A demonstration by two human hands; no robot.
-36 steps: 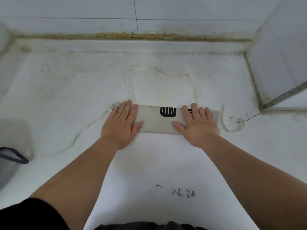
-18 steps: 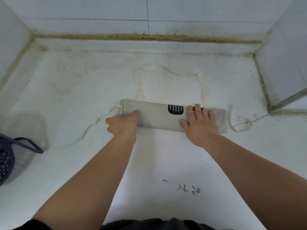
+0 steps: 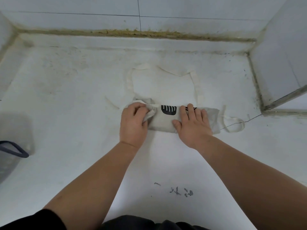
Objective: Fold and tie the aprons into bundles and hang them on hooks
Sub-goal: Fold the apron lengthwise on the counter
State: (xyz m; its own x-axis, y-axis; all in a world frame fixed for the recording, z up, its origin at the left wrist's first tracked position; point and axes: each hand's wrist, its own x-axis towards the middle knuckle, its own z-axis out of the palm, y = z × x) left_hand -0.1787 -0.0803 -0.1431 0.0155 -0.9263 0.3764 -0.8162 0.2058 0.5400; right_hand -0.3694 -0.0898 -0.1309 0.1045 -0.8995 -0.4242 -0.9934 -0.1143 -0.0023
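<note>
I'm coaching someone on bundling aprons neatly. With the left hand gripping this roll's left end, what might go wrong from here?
1. The left hand grips only the bunched end of the rolled apron, while the right hand presses flat on the right part; the middle may unroll.
2. The waist tie lies looped loose right of the roll and might snag or knot.
3. The neck strap sprawls behind on the stained surface and may pick up dirt.
</note>
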